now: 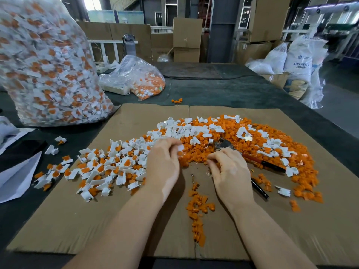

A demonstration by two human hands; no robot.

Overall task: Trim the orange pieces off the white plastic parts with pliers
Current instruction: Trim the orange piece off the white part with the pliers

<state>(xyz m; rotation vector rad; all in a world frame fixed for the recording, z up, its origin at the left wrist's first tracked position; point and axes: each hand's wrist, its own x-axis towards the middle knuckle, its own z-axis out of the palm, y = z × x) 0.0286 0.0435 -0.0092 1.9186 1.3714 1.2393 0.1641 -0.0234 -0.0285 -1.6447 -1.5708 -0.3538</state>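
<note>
**Desk:** So what are the hands doing, centre frame?

**Photographer:** Both work over a flat brown cardboard sheet (58, 220) on a dark table. The left hand (163, 164) has its fingers curled and pinches a small white plastic part (181, 148) at the fingertips. The right hand (231, 173) is curled with its fingers tucked under; whether it has hold of anything I cannot tell, as the palm faces away.

**Desk:** And the pliers?

**Photographer:** The metal-nosed pliers with red and black handles (252, 157) lie on the cardboard just beyond the right hand, head toward the pile, handles trailing to the right. The hand is beside them, not visibly gripping them.

**Desk:** Which step is this?

**Photographer:** Between cuts, by my reading: a part is picked, the tool is down. Next, the right hand would need to take up the pliers and bring the blades to where orange meets white on the held part.

**Desk:** Surroundings?

**Photographer:** A spread of untrimmed white-and-orange pieces (108, 167) lies left of the hands; a wide drift of loose orange offcuts (229, 131) mixed with white parts curves behind and to the right. A tall clear plastic bag of untrimmed parts (44, 63) stands at far left, a smaller clear bag (139, 76) behind.
</note>
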